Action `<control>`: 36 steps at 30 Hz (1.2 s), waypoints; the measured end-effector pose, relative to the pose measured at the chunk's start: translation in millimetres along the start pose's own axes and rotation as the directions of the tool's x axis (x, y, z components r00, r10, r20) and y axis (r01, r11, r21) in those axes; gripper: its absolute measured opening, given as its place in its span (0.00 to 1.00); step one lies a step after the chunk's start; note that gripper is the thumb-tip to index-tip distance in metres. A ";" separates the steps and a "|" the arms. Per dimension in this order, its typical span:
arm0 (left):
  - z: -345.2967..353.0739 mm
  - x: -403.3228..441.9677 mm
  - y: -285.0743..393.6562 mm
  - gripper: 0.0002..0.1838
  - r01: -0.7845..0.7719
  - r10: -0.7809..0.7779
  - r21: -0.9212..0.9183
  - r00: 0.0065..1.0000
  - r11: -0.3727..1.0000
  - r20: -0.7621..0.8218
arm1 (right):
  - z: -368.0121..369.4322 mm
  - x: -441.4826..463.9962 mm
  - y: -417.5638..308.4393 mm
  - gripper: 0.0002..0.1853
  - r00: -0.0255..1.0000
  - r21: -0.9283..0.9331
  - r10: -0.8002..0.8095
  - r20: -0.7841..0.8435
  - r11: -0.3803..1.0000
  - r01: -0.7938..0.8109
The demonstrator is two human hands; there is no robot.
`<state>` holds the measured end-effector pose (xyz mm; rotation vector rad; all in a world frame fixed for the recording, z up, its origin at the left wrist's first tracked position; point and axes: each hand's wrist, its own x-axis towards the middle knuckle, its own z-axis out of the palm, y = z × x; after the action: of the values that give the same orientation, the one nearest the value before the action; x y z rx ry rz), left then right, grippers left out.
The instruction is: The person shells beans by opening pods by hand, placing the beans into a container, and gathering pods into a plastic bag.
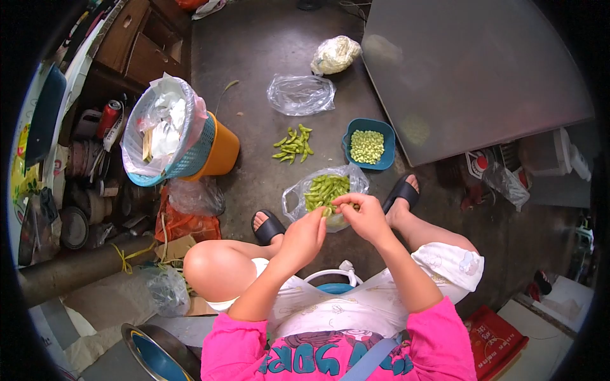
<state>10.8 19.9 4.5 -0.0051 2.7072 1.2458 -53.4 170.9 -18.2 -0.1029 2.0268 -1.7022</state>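
My left hand point(307, 236) and my right hand point(363, 219) are close together over the near edge of a clear plastic bag point(293, 198) of green pods point(326, 189). The fingers of my left hand are closed on a green pod point(327, 211). Those of my right hand are pinched together, with something small and greenish partly hidden at them. Shelled beans point(367, 147) fill much of a blue square basin point(389, 147) beyond my right hand. A loose pile of pods point(294, 145) lies on the floor to the basin's left.
Farther off on the floor are an empty clear bag point(301, 94) and a filled whitish bag point(335, 54). A lined blue waste basket point(197, 149) and an orange bin point(222, 147) stand at the left. A large grey panel point(476, 70) occupies the upper right.
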 end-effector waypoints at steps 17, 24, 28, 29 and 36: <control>4.1 1.7 2.0 0.16 -0.014 0.000 -0.203 0.998 0.979 -0.066 | 5.9 -7.3 -9.7 0.07 0.979 0.177 0.156 0.135 0.968 -0.178; 9.3 3.7 -8.1 0.13 0.120 -0.119 -0.581 0.992 0.805 0.041 | 6.2 -7.8 -5.4 0.07 0.986 0.126 0.133 0.098 0.981 -0.145; 9.0 4.5 -5.8 0.13 0.139 -0.144 -0.609 0.989 0.781 0.042 | 3.5 -7.7 -4.7 0.05 0.973 0.187 0.161 0.166 0.964 -0.192; 7.8 4.4 -4.5 0.13 0.135 -0.142 -0.580 0.989 0.804 0.034 | 3.7 -8.5 -6.1 0.06 0.968 0.242 0.172 0.182 0.947 -0.213; 9.1 2.4 -1.5 0.17 0.039 -0.076 -0.416 0.994 0.909 -0.073 | 7.4 -9.0 -13.2 0.10 0.941 0.432 0.212 0.265 0.846 -0.313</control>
<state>9.9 25.9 -2.8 -0.1936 2.4312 1.8136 -45.7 164.5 -3.6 0.1511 1.3583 -1.8594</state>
